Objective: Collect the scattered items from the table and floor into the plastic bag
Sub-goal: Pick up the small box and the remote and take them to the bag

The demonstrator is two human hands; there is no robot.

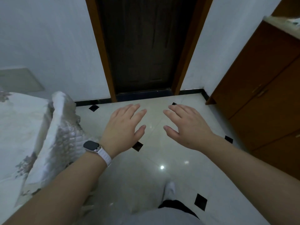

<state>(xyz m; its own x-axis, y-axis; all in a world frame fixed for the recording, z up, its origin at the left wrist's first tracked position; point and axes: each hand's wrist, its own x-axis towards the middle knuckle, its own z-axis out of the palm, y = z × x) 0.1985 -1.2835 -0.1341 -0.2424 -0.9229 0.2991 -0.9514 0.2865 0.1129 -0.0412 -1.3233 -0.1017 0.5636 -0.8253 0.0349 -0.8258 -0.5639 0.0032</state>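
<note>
My left hand (122, 127) and my right hand (186, 127) are held out side by side above the tiled floor (155, 159), palms down and fingers spread. Neither hand holds anything. A smartwatch (91, 146) on a white band sits on my left wrist. No plastic bag and no scattered items show in this view.
A bed with a floral quilt (48, 135) fills the left side. A dark wooden door (146, 46) stands straight ahead. A brown cabinet (263, 98) lines the right wall. My own leg and white shoe (169, 190) show at the bottom.
</note>
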